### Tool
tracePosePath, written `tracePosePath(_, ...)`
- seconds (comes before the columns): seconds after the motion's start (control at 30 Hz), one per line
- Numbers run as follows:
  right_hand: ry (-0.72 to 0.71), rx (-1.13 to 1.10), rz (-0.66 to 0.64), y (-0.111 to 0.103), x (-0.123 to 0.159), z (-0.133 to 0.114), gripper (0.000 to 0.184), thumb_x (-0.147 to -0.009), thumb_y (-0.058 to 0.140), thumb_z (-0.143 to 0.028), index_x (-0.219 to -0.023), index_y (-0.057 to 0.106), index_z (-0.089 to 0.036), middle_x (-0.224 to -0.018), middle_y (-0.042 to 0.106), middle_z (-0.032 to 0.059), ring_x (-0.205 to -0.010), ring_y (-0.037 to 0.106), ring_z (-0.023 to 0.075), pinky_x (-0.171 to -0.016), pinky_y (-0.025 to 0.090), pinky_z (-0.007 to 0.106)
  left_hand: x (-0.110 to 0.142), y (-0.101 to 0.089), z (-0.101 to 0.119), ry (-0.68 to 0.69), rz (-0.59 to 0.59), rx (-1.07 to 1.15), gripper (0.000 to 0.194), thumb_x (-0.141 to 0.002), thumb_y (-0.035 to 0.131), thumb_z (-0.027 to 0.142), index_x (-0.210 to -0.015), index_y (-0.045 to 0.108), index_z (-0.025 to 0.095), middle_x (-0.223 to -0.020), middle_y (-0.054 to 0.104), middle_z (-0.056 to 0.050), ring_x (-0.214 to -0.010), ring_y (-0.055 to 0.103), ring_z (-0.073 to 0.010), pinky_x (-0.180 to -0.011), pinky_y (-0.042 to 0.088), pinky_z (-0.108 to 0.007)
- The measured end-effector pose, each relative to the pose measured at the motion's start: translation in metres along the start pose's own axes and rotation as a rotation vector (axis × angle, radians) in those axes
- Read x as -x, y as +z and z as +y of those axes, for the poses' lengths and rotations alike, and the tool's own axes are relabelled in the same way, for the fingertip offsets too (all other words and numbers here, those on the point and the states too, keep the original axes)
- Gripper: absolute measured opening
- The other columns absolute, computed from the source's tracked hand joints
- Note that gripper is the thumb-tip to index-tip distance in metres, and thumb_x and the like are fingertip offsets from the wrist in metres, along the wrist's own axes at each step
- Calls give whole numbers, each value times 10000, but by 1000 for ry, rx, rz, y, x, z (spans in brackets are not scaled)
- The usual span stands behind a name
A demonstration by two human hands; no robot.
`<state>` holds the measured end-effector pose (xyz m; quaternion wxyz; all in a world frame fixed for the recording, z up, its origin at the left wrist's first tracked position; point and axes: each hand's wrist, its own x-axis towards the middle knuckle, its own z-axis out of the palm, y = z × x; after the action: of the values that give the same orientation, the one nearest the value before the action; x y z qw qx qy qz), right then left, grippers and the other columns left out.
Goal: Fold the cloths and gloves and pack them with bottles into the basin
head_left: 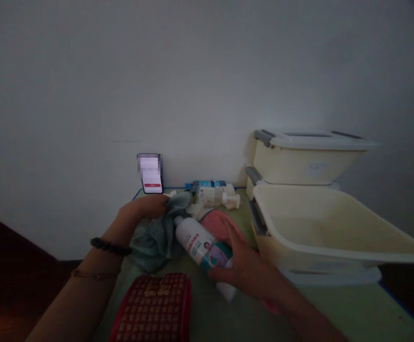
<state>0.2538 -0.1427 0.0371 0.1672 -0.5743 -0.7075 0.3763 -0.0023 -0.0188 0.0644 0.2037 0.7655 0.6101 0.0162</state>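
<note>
My left hand (152, 207) pinches the upper part of a crumpled grey-green cloth (153, 242), which hangs down onto the table. A white bottle (202, 244) with a printed teal and red label lies tilted, its neck against the cloth. Thumb and fingers of my right hand (237, 261) are around the bottle's lower end. Behind the bottle lies a pink cloth (221, 223), partly covered by my right hand. The fingertips of my left hand are hidden in the folds of the grey-green cloth.
A red checked pouch (153, 304) lies at the front. A phone (152, 173) leans against the wall. Clear pump bottle (212, 195) and blue packet (210, 183) lie at the back. On the right stand an open cream bin (288, 254) and a lidded bin (285, 164).
</note>
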Motion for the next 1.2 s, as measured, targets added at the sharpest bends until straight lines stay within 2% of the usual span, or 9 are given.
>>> tracePosePath(0.13, -176, 173, 35, 12, 8, -7, 747, -693, 588, -286, -1408, 382, -226, -1368, 506, 116, -1253, 451, 330, -1047, 311, 525, 7, -7, 4, -9, -78, 14, 198, -764, 459, 275, -785, 620, 163, -794, 678, -97, -601, 629, -205, -474, 459, -248)
tracePosePath(0.27, -198, 352, 72, 32, 15, -17, 749, -744, 502, -263, -1436, 313, -50, -1481, 329, 188, -1376, 254, 357, -1132, 154, 537, 26, -25, 15, 31, -96, 46, 316, -831, 397, 357, -857, 650, 168, -785, 688, -69, -655, 640, -209, -544, 487, -259)
tracePosePath(0.37, -127, 466, 21, 37, 14, -24, 772, -756, 519, -249, -1452, 262, -35, -1498, 266, 224, -1360, 276, 390, -1090, 261, 553, 39, -38, 24, 82, -29, 63, 371, -860, 363, 391, -948, 645, 167, -927, 697, -62, -850, 636, -217, -746, 492, -270)
tracePosePath(0.47, -42, 533, 69, 30, 9, -28, 756, -764, 555, -244, -1456, 284, -103, -1375, 459, 241, -1251, 432, 421, -945, 424, 556, 46, -44, 28, 159, 33, 49, 425, -877, 333, 412, -1030, 627, 146, -1018, 694, -70, -952, 617, -228, -858, 463, -290)
tracePosePath(0.57, -48, 485, 139, 20, 5, -26, 709, -785, 554, -328, -1430, 344, -126, -1246, 569, 226, -1127, 541, 411, -844, 480, 531, 44, -43, 25, 196, 31, -42, 421, -870, 335, 347, -1120, 601, 137, -1114, 679, -94, -1025, 608, -240, -904, 451, -314)
tracePosePath(0.73, -80, 257, 178, 9, 3, -12, 751, -756, 582, -434, -1422, 351, -174, -1247, 585, 184, -1120, 558, 358, -868, 463, 499, 40, -40, 17, -16, 33, -117, 509, -806, 368, 188, -1299, 477, 125, -1268, 597, -141, -1117, 582, -271, -930, 453, -339)
tracePosePath(0.87, -91, 11, 138, 4, -2, -1, 774, -726, 638, -435, -1413, 357, -215, -1328, 533, 153, -1152, 542, 329, -933, 415, 499, 42, -39, 15, -100, -32, -81, 511, -778, 396, 186, -1271, 484, 87, -1171, 638, -183, -916, 667, -278, -690, 552, -303)
tracePosePath(0.97, -127, -396, 74, 6, -12, 3, 726, -719, 666, -420, -1373, 401, -246, -1330, 537, 95, -1175, 531, 265, -966, 406, 427, 42, -39, 13, -134, -61, -41, 481, -797, 399, 223, -1254, 494, 104, -1160, 638, -172, -917, 664, -264, -597, 554, -250)
tracePosePath(1.2, 135, -1148, -7, 31, -18, -10, 554, -691, 662, -396, -1190, 535, -192, -934, 685, 42, -768, 647, 179, -657, 489, 290, 41, -41, 9, -159, -85, -43, 455, -783, 420, 222, -1206, 516, 83, -960, 686, -167, -797, 684, -241, -548, 546, -224)
